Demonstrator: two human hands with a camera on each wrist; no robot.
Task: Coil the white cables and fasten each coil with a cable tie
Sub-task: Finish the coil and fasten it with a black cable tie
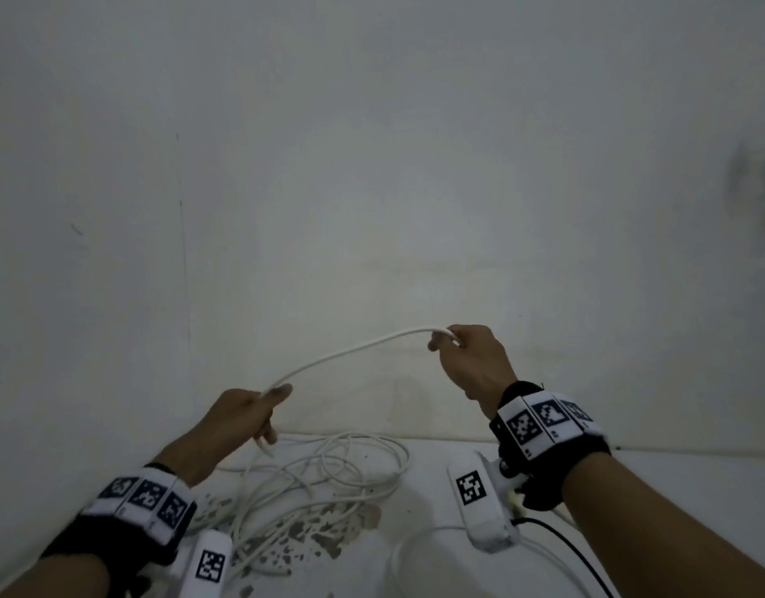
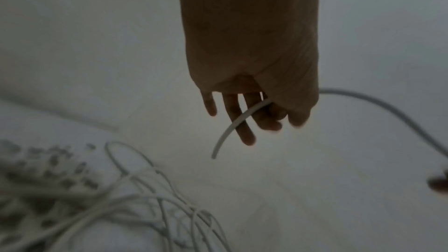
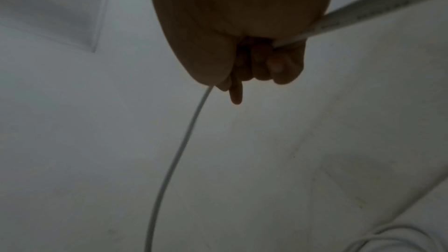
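Left to right: left hand [image 1: 246,414] is raised over the surface [image 1: 674,476], thumb and forefinger pinched on the white cable [image 1: 354,349] close to its free end; the left wrist view shows the short tail [image 2: 232,124] hanging past the other fingers, which are loose and straight. Under it on the surface lies a loose tangle of white cables [image 1: 328,472], uncoiled, over a patch of worn, speckled paint [image 1: 311,537]. From the left pinch the cable arcs up and right through the air to the right hand [image 1: 471,360], held higher and well apart from the left, fingers curled round the cable; the right wrist view shows it running through the fist and out the back. Step looks like the very start of a coil: free end secured, first span drawn out between the hands, no loop formed yet. Next move probably needs the right hand to bring its span back to the left so the left can trap a first loop, while slack feeds up from the tangle without snagging. No cable tie is visible in any view.
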